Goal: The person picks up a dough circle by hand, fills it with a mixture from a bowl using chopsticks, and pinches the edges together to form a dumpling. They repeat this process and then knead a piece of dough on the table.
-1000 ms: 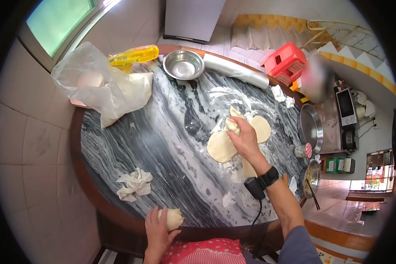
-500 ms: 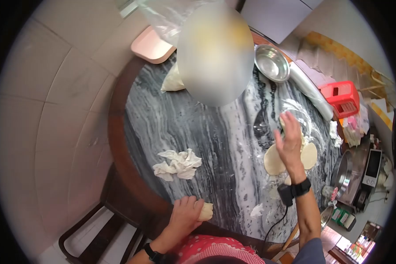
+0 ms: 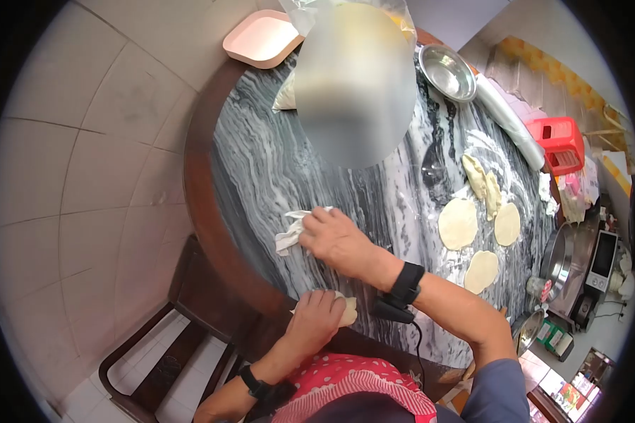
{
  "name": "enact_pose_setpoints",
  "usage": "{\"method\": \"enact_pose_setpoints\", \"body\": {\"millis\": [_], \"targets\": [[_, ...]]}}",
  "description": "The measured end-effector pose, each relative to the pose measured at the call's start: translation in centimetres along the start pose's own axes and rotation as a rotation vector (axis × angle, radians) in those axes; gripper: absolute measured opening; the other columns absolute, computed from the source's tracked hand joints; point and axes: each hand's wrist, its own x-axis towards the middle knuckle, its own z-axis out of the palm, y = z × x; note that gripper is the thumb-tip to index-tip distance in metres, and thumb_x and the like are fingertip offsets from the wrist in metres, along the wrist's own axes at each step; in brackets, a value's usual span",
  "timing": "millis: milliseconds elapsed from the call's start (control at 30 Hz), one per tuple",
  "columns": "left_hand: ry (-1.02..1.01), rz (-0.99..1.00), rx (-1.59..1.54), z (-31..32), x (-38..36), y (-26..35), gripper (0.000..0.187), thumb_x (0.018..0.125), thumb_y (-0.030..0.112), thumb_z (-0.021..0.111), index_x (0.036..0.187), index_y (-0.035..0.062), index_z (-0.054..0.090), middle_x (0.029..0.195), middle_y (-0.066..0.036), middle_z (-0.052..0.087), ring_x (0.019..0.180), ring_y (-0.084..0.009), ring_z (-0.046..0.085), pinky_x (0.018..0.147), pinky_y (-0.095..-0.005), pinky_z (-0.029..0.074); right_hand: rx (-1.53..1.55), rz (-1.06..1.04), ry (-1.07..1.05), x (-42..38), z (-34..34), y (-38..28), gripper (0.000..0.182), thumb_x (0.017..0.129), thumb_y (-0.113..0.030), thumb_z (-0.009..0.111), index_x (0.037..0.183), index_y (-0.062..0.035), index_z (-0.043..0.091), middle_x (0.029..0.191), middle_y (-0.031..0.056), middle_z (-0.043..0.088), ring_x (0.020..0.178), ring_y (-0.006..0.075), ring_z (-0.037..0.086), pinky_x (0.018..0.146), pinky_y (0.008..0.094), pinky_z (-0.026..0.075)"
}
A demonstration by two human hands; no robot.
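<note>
At the table's near edge, my left hand is closed over a piece of pale dough, which shows past the fingertips. My right hand reaches across in front of it, fingers curled onto a crumpled white cloth; part of the cloth is hidden under them. Away to the right lie a large flat dough round, a smaller dough round and a third, oval dough round. Just beyond them rest two dough strips side by side on floury marble.
The round marble table has a brown wooden rim. A pink tray is at the far left. A metal bowl, a roll of plastic film and a red basket line the right. A chair stands left; a blurred oval hides the far middle.
My right hand has moved from the dough strips at the right over to the white cloth, which is now bunched under it. My left hand stays on its dough. The view has shifted slightly.
</note>
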Motion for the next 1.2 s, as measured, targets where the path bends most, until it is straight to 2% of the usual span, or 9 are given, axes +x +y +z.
{"method": "enact_pose_setpoints", "body": {"millis": [133, 200, 267, 400, 533, 633, 800, 900, 1200], "targets": [[0.029, 0.075, -0.086, -0.5, 0.6, -0.8, 0.036, 0.066, 0.020, 0.076, 0.092, 0.0068, 0.054, 0.091, -0.010, 0.053, 0.084, -0.0288, 0.053, 0.072, -0.0407, 0.042, -0.035, 0.340, 0.102, -4.1, -1.4, 2.7, 0.018, 0.069, -0.003, 0.064, 0.086, -0.0075, 0.062, 0.094, 0.0113, 0.056, 0.093, 0.0311, 0.054, 0.076, 0.0396, 0.046], [-0.039, 0.064, -0.101, -0.1, -0.4, -0.9, 0.040, 0.064, 0.017, 0.078, 0.096, 0.0054, 0.056, 0.100, -0.012, 0.056, 0.092, -0.0309, 0.055, 0.079, -0.0418, 0.044, 0.027, 0.426, 0.132, -6.7, -2.0, 3.2, 0.023, 0.070, 0.000, 0.063, 0.093, -0.0061, 0.062, 0.096, 0.0127, 0.055, 0.095, 0.0335, 0.054, 0.079, 0.0413, 0.046], [0.242, 0.154, -0.102, 0.5, -1.4, -1.1, 0.047, 0.062, 0.012, 0.079, 0.103, 0.0033, 0.057, 0.111, -0.015, 0.057, 0.103, -0.0334, 0.056, 0.088, -0.0435, 0.045, 0.168, 0.542, 0.226, -8.6, -2.9, 2.0, 0.031, 0.071, 0.002, 0.061, 0.101, -0.0053, 0.064, 0.104, 0.0138, 0.056, 0.101, 0.0346, 0.054, 0.084, 0.0432, 0.046], [0.192, 0.060, 0.007, -0.4, -0.2, -0.4, 0.039, 0.068, 0.011, 0.072, 0.103, 0.0034, 0.056, 0.114, -0.019, 0.057, 0.110, -0.0338, 0.055, 0.092, -0.0435, 0.044, -0.097, 0.406, 0.297, -9.4, -4.5, -2.4, 0.036, 0.075, 0.003, 0.061, 0.111, 0.0006, 0.061, 0.121, 0.0176, 0.055, 0.112, 0.0361, 0.053, 0.092, 0.0433, 0.046], [0.127, 0.091, -0.133, 0.4, -0.4, -0.8, 0.053, 0.061, 0.008, 0.078, 0.108, 0.0038, 0.056, 0.112, -0.016, 0.058, 0.105, -0.0358, 0.057, 0.088, -0.0445, 0.046, 0.595, 0.571, 0.026, -12.8, -2.3, -8.5, 0.048, 0.076, -0.003, 0.064, 0.122, 0.0048, 0.053, 0.130, 0.0236, 0.052, 0.121, 0.0406, 0.049, 0.100, 0.0438, 0.043], [0.098, 0.080, -0.207, 0.8, -0.5, -1.3, 0.053, 0.060, 0.009, 0.079, 0.108, 0.0038, 0.056, 0.108, -0.015, 0.059, 0.100, -0.0356, 0.058, 0.083, -0.0432, 0.047, 0.637, 0.475, 0.051, -13.7, -0.8, -11.2, 0.068, 0.074, -0.008, 0.070, 0.134, 0.0081, 0.042, 0.134, 0.0258, 0.048, 0.125, 0.0416, 0.045, 0.103, 0.0452, 0.040], [0.323, 0.041, -0.141, 0.4, -2.5, -0.9, 0.067, 0.062, 0.014, 0.084, 0.120, 0.0017, 0.052, 0.124, -0.022, 0.055, 0.114, -0.0410, 0.054, 0.094, -0.0447, 0.045, 0.469, 0.464, 0.110, -12.8, 2.1, -12.0, 0.071, 0.071, -0.009, 0.073, 0.133, 0.0058, 0.043, 0.133, 0.0235, 0.049, 0.124, 0.0395, 0.046, 0.102, 0.0455, 0.040], [0.263, -0.066, -0.133, 0.6, -4.0, -1.2, 0.078, 0.059, 0.009, 0.085, 0.126, -0.0002, 0.046, 0.134, -0.023, 0.048, 0.120, -0.0411, 0.050, 0.099, -0.0462, 0.042, 0.434, 0.426, 0.180, -13.0, 3.6, -12.3, 0.063, 0.068, -0.003, 0.070, 0.126, 0.0038, 0.048, 0.123, 0.0205, 0.054, 0.115, 0.0386, 0.052, 0.097, 0.0443, 0.044], [0.079, -0.003, -0.289, 0.9, -3.7, -2.5, 0.066, 0.056, 0.002, 0.081, 0.115, 0.0000, 0.051, 0.122, -0.018, 0.054, 0.116, -0.0400, 0.051, 0.097, -0.0457, 0.043, 0.586, 0.545, 0.131, -12.6, 2.3, -13.2, 0.047, 0.065, 0.003, 0.065, 0.111, 0.0005, 0.054, 0.108, 0.0171, 0.058, 0.103, 0.0371, 0.055, 0.090, 0.0458, 0.046]]}}
